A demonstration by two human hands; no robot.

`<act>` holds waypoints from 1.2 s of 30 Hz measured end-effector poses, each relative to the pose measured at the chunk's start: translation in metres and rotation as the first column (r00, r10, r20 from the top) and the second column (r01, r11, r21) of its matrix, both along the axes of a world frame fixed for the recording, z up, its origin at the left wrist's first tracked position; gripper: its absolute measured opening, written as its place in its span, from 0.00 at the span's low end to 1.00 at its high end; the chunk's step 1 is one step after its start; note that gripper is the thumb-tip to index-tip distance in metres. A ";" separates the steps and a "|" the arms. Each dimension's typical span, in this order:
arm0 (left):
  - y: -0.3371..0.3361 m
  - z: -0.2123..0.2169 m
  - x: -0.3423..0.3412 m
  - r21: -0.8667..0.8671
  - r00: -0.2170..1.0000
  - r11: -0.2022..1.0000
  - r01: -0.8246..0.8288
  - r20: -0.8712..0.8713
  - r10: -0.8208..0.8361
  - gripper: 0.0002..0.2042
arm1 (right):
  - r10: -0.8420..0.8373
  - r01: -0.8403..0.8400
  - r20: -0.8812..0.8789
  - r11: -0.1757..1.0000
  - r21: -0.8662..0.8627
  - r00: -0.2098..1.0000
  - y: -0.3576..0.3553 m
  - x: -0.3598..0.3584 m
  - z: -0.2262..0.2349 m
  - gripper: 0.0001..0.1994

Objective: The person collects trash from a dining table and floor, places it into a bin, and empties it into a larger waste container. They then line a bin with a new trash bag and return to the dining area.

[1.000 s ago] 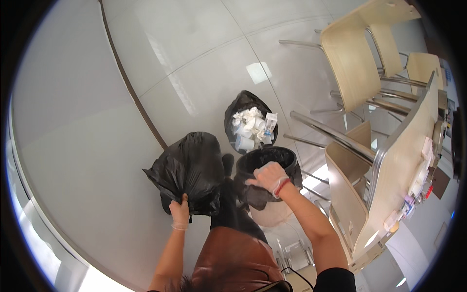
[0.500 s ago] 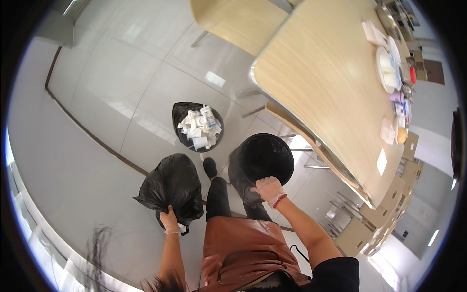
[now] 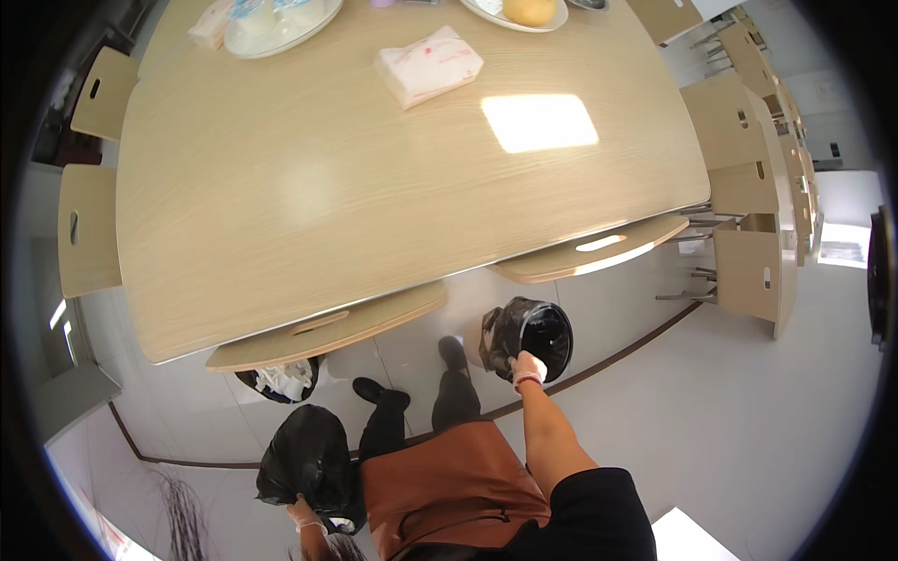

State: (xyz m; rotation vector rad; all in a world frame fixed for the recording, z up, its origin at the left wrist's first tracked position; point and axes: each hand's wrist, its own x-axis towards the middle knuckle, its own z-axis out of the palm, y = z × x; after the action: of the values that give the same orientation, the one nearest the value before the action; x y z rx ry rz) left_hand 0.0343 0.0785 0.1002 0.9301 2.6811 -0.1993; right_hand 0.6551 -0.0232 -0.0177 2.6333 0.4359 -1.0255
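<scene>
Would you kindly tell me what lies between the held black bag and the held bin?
In the head view, the person's legs and dark shoes stand between the black bag and the bin.

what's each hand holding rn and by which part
The left hand holds a black bag by its end nearest the person; the right hand holds a black bin by the near side of its rim.

Pale table point(image 3: 281, 243), sunlit, above tiled floor point(image 3: 608, 313)
</scene>
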 end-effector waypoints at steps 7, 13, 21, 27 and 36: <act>0.028 -0.045 -0.019 -0.007 0.967 0.971 0.238 -0.095 -0.237 0.22 | -0.517 0.516 0.012 0.854 -0.069 0.856 -0.094 0.052 -0.100 0.16; 0.035 -0.046 0.013 0.064 0.972 0.979 0.196 -0.142 -0.185 0.20 | -0.513 0.520 0.084 0.846 -0.115 0.854 -0.124 0.040 -0.155 0.16; 0.035 -0.015 0.073 -0.114 0.953 0.965 0.238 -0.166 -0.255 0.25 | -0.622 0.588 -0.253 0.783 -0.205 0.741 -0.100 0.004 -0.170 0.29; 0.004 -0.003 0.088 0.146 0.986 0.984 0.104 -0.148 -0.082 0.22 | -0.424 0.411 -0.263 0.905 -0.108 0.866 -0.077 0.034 -0.132 0.29; -0.046 -0.014 0.062 0.253 0.999 0.967 -0.028 -0.022 0.035 0.17 | 0.179 -0.135 -0.283 0.976 0.170 0.942 0.010 0.077 -0.019 0.22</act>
State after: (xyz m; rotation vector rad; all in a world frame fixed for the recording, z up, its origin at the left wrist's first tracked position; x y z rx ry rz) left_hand 0.0963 0.0323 0.0867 0.9604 2.7887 0.1420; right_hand 0.7322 -0.0131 -0.0363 2.5211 0.8052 -1.3889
